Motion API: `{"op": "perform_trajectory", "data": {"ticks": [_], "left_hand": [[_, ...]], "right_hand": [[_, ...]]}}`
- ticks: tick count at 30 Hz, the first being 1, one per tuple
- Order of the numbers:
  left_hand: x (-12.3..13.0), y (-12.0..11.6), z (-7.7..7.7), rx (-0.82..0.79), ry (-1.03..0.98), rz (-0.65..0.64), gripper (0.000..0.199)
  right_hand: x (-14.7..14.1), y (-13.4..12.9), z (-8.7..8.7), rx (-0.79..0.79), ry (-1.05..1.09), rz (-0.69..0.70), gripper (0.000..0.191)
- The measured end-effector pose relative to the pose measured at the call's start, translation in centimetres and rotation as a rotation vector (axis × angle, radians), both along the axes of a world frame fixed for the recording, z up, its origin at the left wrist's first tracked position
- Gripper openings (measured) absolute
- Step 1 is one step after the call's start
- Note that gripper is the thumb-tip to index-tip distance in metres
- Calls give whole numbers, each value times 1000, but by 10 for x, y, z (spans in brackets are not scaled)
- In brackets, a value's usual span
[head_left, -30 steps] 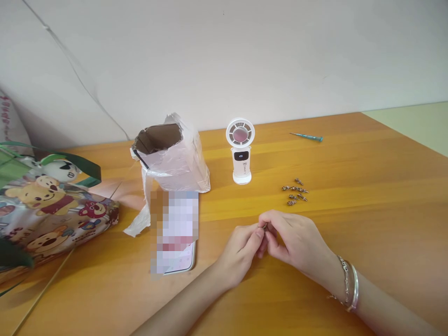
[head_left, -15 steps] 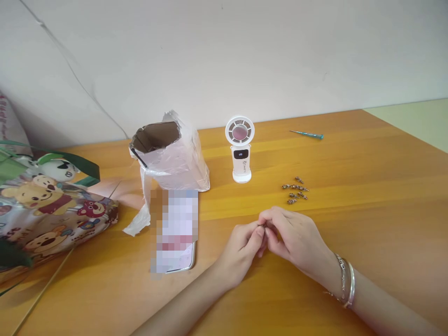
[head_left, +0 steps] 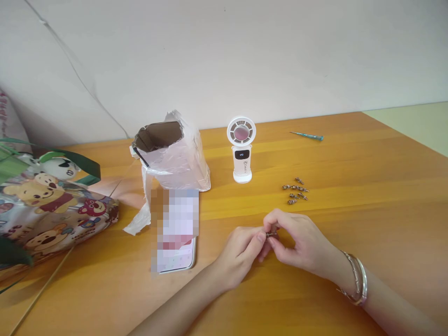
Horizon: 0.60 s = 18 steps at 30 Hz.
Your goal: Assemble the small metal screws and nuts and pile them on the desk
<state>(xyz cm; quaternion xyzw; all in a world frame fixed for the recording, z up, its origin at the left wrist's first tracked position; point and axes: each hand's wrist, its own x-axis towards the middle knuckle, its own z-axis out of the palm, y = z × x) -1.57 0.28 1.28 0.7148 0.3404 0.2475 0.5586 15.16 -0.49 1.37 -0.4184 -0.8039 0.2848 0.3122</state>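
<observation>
Between my two hands is a small metal part (head_left: 270, 234), brownish and thin, lying sideways. The thumb and fingers of my left hand (head_left: 242, 249) pinch its left end. My right hand (head_left: 303, 238), with two bracelets at the wrist, has its thumb and index fingertip closed on the part near its right end. Beyond my hands, several similar small metal pieces (head_left: 296, 188) lie in a loose group on the wooden table (head_left: 350, 186).
A white fan (head_left: 242, 158) stands upright behind my hands. The screwdriver (head_left: 310, 136) lies at the back right. To the left are an open cardboard box (head_left: 175, 158) in white plastic, a phone (head_left: 180, 256) and a cartoon-print bag (head_left: 52, 210).
My right hand has shifted slightly right, and more of the small metal part now shows between my fingers. My left hand has hardly moved.
</observation>
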Motion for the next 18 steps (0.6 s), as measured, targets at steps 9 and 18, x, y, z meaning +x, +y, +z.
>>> {"op": "perform_trajectory", "data": {"ticks": [9,18], "left_hand": [[1,1,-4,65,18,22,40],[2,1,-12,75,86,73,38]], "right_hand": [[0,-1,-2,83,-93,5,16],[-10,-2,-6,305,-191,-147,13]]}}
